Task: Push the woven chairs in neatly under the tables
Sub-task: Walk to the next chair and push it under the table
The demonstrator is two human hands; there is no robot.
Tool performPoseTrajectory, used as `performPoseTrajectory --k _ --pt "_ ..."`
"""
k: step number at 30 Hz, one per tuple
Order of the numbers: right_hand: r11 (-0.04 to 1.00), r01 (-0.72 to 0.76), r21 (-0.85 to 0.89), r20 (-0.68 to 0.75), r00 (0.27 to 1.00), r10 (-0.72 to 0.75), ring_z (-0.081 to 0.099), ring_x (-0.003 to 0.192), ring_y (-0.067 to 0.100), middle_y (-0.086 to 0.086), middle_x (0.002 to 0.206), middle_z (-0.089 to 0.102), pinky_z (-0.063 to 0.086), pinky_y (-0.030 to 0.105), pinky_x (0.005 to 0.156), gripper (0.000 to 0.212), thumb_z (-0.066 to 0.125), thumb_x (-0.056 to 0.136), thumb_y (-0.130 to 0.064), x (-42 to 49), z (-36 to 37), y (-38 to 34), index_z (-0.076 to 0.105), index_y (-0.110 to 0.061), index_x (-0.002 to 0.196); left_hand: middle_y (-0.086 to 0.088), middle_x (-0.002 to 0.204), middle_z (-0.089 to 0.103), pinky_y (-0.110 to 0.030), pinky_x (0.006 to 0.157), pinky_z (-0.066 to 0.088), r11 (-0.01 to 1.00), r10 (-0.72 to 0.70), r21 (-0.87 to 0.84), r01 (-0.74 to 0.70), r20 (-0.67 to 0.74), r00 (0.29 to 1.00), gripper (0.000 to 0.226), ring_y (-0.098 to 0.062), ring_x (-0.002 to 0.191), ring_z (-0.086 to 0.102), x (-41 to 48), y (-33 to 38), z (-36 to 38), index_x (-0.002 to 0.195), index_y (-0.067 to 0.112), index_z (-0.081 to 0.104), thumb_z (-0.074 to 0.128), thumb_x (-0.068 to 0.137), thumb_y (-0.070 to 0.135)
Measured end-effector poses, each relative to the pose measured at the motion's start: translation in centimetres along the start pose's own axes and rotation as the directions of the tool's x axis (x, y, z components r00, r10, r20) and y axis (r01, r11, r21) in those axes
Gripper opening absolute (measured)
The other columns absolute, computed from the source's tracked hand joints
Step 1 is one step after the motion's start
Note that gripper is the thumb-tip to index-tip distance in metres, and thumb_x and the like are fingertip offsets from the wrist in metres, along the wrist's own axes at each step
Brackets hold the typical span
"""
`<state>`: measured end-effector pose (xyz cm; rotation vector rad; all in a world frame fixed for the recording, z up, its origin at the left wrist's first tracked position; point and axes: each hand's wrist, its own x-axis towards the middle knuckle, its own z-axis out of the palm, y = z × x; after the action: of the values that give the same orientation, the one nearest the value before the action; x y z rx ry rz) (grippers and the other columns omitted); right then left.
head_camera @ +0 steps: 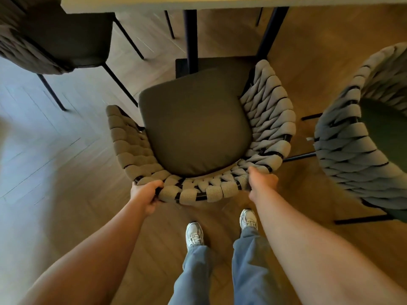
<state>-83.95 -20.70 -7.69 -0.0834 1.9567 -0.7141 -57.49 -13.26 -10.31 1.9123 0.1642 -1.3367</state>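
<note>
Both hands — left hand (146,195), right hand (262,180) — curl round the woven chair (196,126) backrest, steering it squarely under the desk (154,4) ahead.

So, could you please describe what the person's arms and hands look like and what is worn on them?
Both arms are bare as far up as the view shows: no sleeves on the left arm or the right arm. The left hand and right hand wear no gloves, and no watch or bracelet shows at either wrist. Lower down, blue jeans and pale trainers are visible.
</note>
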Motion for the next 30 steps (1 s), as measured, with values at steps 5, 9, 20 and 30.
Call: performPoseTrajectory --k 5,9,20,30 --pt "0.999 -0.036 0.023 0.006 0.999 0.036 0.06 0.12 0.039 0.019 0.138 0.056 0.055 0.041 0.085 0.057 0.072 0.092 -0.017 -0.9 0.8 1.8 0.044 -0.008 0.14 -0.019 0.122 0.058 -0.06 0.078 0.058 0.999 -0.01 0.045 0.008 0.057 0.998 0.059 -0.037 0.101 0.067 1.5 1.9 -1.4 0.123 0.027 0.041 0.072 0.082 -0.003" --pt "0.997 -0.066 0.031 0.036 0.997 0.065 0.063 0.113 0.04 0.02 0.134 0.057 0.06 0.054 0.088 0.06 0.076 0.088 -0.022 -1.1 0.6 1.9 0.044 -0.012 0.138 -0.018 0.123 0.057 -0.06 0.077 0.058 0.999 0.001 0.034 -0.002 0.034 0.999 0.057 -0.037 0.1 0.066 1.5 2.0 -1.3 0.121 0.029 0.041 0.07 0.084 -0.003" --pt "0.986 -0.122 0.118 0.145 0.984 0.104 0.061 0.119 0.042 0.016 0.136 0.057 0.052 0.062 0.098 0.063 0.076 0.088 -0.028 1.4 -1.5 -2.1 0.044 -0.019 0.141 -0.015 0.13 0.053 -0.065 0.07 0.058 0.931 -0.117 -0.348 0.105 -0.013 0.993 0.094 -0.04 0.101 0.067 -2.6 -3.5 3.5 0.146 0.042 0.024 0.081 0.079 0.012" --pt "0.999 -0.023 -0.025 0.137 0.99 0.027 0.059 0.119 0.043 0.02 0.139 0.054 0.052 0.062 0.096 0.058 0.068 0.094 -0.015 2.1 -1.9 -2.9 0.039 -0.013 0.144 -0.02 0.128 0.055 -0.059 0.066 0.06 0.958 -0.061 -0.285 0.029 -0.104 0.993 0.1 -0.038 0.091 0.072 -2.6 -3.7 4.1 0.144 0.042 0.022 0.076 0.074 -0.004"
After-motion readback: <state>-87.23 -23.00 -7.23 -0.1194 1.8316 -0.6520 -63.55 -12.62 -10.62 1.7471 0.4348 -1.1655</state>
